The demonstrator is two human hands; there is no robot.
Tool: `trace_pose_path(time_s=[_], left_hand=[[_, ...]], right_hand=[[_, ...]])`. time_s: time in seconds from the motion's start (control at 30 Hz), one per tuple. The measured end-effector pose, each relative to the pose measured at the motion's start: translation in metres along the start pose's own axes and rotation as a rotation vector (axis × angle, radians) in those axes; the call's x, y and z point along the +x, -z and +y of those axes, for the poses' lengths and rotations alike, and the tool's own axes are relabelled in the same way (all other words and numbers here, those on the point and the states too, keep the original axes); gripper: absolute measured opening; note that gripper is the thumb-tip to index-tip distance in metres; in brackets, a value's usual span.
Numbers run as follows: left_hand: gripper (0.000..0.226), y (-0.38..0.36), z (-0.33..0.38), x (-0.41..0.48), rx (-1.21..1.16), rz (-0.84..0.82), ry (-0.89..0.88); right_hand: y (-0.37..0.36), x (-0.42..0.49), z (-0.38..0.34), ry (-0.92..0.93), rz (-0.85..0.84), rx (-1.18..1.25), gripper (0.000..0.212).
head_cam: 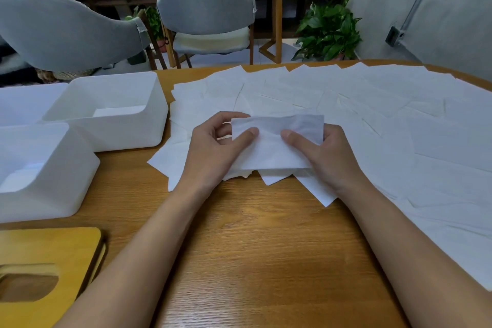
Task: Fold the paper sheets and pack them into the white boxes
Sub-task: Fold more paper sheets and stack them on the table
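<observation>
both hands, left hand (pixel 213 141) and right hand (pixel 319 149), pinch 1 folded paper sheet (pixel 274 138) above the loose sheets (pixel 372 104), near 2 white boxes (pixel 111 112).

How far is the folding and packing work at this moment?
Done: a few folded sheets seem to lie in the far white box. In hand: the left hand and right hand pinch one sheet, half folded. Left: many flat sheets cover the table.

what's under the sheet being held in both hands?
Under the held sheet, loose paper sheets lie on the table; only their corners show. The sheet, left hand and right hand cover the rest.
</observation>
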State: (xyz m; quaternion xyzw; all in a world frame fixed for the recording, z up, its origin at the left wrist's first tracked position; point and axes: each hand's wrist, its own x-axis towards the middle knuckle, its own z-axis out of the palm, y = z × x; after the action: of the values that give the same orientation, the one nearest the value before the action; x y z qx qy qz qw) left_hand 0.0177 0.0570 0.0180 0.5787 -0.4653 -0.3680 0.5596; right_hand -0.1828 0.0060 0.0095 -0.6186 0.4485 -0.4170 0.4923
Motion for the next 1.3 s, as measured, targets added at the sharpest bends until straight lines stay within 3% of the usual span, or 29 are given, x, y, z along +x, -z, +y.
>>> trace_pose_path(time_s=[0.17, 0.37, 0.5, 0.63, 0.8, 0.87, 1.0, 1.1, 1.17, 1.23, 1.3], left_hand=[[0.031, 0.002, -0.001, 0.001, 0.006, 0.056, -0.01], [0.034, -0.001, -0.005, 0.002, 0.058, 0.061, -0.078], [0.05, -0.001, -0.01, 0.005, 0.169, 0.11, -0.119], [0.057, -0.002, -0.003, 0.002, 0.011, -0.038, -0.009], [0.061, -0.005, -0.005, -0.003, 0.016, -0.176, -0.068], [0.06, -0.003, -0.005, -0.002, 0.049, -0.161, -0.086], [0.061, 0.0, -0.01, 0.003, 0.152, -0.149, -0.146], [0.064, -0.004, -0.018, 0.002, 0.395, -0.026, -0.298], [0.05, -0.004, -0.022, 0.002, 0.528, 0.005, -0.438], [0.028, -0.004, -0.025, 0.002, 0.57, -0.142, -0.501], [0.025, -0.004, -0.028, 0.0, 0.656, -0.337, -0.476]], right_hand=[[0.002, 0.002, -0.002, -0.002, -0.037, 0.066, 0.017], [0.001, 0.004, 0.001, 0.157, -0.077, -0.016, 0.059], [0.002, 0.004, 0.001, 0.19, -0.022, -0.007, 0.071], [0.003, 0.004, 0.001, 0.174, -0.017, 0.069, 0.069], [0.003, 0.004, 0.005, 0.181, -0.074, -0.059, 0.076], [0.006, 0.005, 0.0, 0.18, -0.136, -0.003, 0.068], [0.011, 0.006, -0.002, 0.175, -0.217, -0.055, 0.023], [0.012, 0.009, 0.005, 0.128, -0.09, -0.073, 0.031], [0.012, 0.01, 0.006, 0.131, -0.02, -0.082, 0.034], [0.013, 0.012, 0.008, 0.134, 0.023, -0.094, 0.035], [0.012, 0.012, 0.009, 0.128, 0.035, -0.109, 0.035]])
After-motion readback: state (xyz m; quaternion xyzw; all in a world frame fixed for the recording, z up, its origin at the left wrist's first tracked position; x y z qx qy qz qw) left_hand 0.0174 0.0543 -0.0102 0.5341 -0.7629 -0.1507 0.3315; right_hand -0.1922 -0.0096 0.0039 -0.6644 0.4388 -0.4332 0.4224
